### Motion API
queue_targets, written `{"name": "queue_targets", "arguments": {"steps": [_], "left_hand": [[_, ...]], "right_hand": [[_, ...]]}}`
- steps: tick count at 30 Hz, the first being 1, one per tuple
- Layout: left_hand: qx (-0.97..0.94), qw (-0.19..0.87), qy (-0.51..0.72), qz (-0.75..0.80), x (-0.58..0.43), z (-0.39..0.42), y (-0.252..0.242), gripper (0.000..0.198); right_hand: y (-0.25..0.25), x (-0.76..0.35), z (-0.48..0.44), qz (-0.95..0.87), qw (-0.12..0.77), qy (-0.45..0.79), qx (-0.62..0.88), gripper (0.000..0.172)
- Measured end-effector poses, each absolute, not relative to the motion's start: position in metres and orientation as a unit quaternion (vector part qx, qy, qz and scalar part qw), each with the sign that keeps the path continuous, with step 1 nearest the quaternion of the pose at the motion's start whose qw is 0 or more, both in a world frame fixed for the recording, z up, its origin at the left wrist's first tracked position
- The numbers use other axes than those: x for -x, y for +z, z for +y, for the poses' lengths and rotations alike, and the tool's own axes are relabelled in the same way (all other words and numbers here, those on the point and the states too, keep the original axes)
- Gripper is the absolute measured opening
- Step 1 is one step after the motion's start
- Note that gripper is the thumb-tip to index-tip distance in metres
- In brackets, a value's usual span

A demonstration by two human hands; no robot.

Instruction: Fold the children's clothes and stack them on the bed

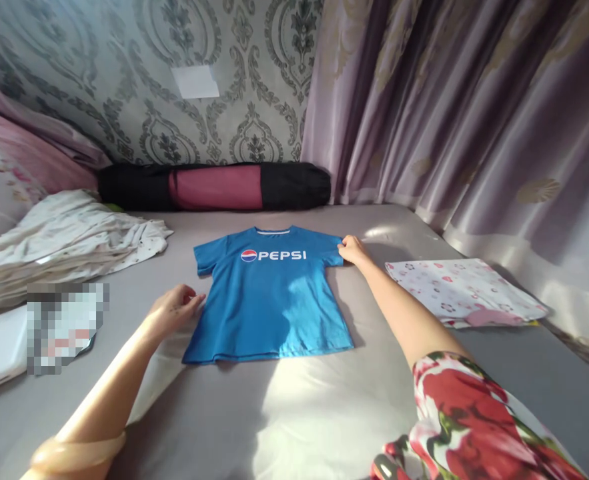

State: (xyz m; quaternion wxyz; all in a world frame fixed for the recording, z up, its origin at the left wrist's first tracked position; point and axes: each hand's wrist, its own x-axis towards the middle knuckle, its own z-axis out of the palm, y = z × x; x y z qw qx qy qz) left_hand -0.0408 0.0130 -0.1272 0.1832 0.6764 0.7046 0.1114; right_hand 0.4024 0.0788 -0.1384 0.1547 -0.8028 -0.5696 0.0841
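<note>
A blue T-shirt [269,300] with a PEPSI print across its chest lies spread face up, collar pointing away from me. My right hand [353,249] pinches the cuff of the sleeve on the right. To the left of the shirt, my left hand [177,310] hovers close to the side seam with loosely bent fingers and thumb apart, holding nothing. Whether its fingertips touch the fabric is hard to tell. Both sleeves stick out sideways, and sunlight falls on the lower right part of the shirt.
The shirt lies on a grey bedsheet [214,413]. A folded patterned cloth [459,287] is on the right, below the curtains [449,100]. A black and maroon bolster-shaped bag [214,187] lies along the wall. Crumpled white fabric [74,233] and a white device [1,347] sit left.
</note>
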Motion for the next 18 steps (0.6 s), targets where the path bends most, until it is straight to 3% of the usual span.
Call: {"name": "queue_targets", "arguments": {"steps": [6,13,15,18], "left_hand": [[-0.646,0.265,0.093,0.710,0.038,-0.042,-0.116,0.051],[-0.637,0.294,0.118,0.703,0.033,-0.065,-0.117,0.052],[-0.633,0.305,0.134,0.699,0.032,-0.066,-0.117,0.052],[-0.608,0.350,0.186,0.688,0.031,-0.071,-0.115,0.054]], "right_hand": [[-0.131,-0.401,0.029,-0.586,0.159,0.062,0.792,0.027],[-0.126,-0.367,-0.079,-0.637,0.054,0.195,0.744,0.048],[-0.124,-0.359,-0.098,-0.625,0.068,0.214,0.747,0.045],[-0.121,-0.355,-0.113,-0.621,0.137,0.231,0.736,0.025]]}}
